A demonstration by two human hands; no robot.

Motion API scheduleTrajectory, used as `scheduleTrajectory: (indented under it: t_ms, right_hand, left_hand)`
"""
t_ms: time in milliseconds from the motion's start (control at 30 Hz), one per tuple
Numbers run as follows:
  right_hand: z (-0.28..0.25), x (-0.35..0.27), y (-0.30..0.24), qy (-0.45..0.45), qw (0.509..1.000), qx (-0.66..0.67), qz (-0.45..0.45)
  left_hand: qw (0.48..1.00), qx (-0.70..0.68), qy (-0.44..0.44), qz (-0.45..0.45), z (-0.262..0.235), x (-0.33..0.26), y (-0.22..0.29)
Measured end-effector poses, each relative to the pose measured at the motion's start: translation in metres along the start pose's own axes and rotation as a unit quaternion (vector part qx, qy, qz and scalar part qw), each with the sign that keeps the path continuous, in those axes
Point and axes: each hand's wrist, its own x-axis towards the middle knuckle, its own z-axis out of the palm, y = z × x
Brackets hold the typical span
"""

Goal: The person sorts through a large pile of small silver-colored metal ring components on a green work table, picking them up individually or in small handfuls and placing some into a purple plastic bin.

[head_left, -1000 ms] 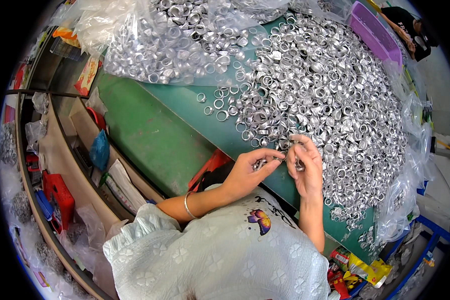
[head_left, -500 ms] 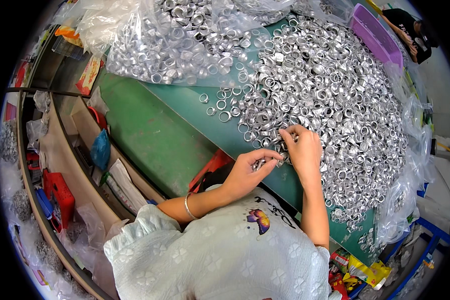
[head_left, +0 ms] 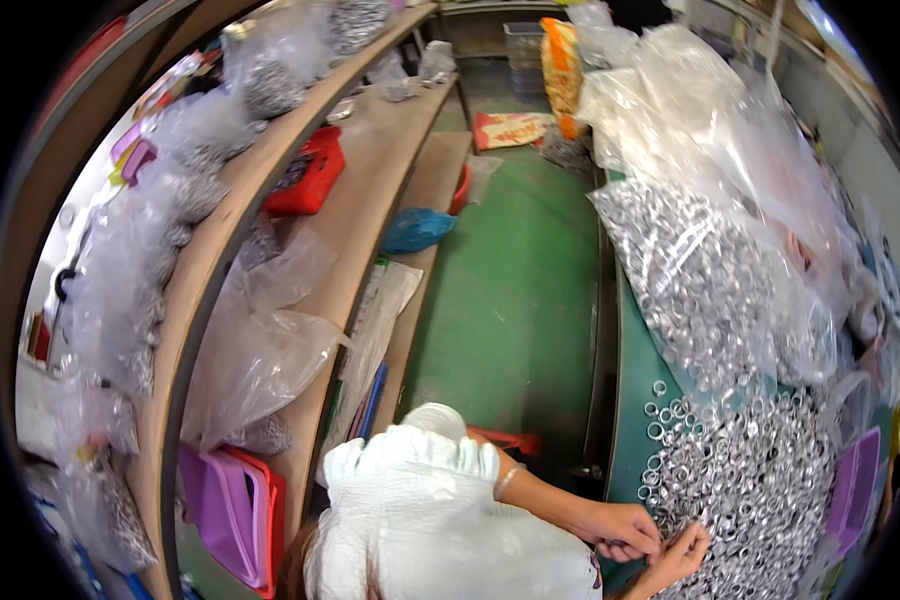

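My left hand [head_left: 622, 528] is closed at the near left edge of a wide heap of silvery metal rings [head_left: 760, 490]. Rings showed in its curled fingers a moment earlier; from here its palm is turned out of sight. Close against it, my right hand [head_left: 678, 560] has its fingers bent in a pinch, and whatever lies between them is too small to make out. The heap spreads over a green tabletop [head_left: 632, 375]. Beyond it slumps a clear plastic bag [head_left: 695, 285] full of similar rings.
Wooden shelves [head_left: 365, 165] run along the left, bearing ring-filled bags [head_left: 185, 190], a red basket [head_left: 315, 175], a blue plastic bag [head_left: 417, 230] and purple trays [head_left: 225, 510]. Green floor [head_left: 510, 300] lies between shelves and table. A purple basket [head_left: 854, 490] stands at the heap's right.
The view has swung left, toward the shelves and floor, so my hands and the heap now appear at lower right. Both hands remain close together beside the rings.
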Motion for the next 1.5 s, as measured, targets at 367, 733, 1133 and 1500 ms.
scheduleTrajectory:
  t_ms: [367, 733, 1133, 1500]
  right_hand:
    - [0.032, -0.055, -0.046, -0.405, 0.803, 0.382, 0.213]
    - [0.022, -0.082, -0.085, -0.292, 0.855, 0.366, 0.223]
    - [0.069, -0.09, -0.011, -0.376, 0.861, 0.307, 0.151]
    - [0.053, -0.055, -0.032, -0.099, 0.936, 0.33, 0.074]
  left_hand:
    - [0.953, 0.01, -0.3, -0.046, 0.106, 0.066, -0.04]
    - [0.981, 0.074, -0.171, -0.056, 0.111, 0.032, -0.056]
    - [0.987, 0.084, -0.132, 0.04, 0.083, 0.011, -0.042]
    - [0.996, 0.044, -0.069, 0.02, 0.017, -0.016, 0.034]
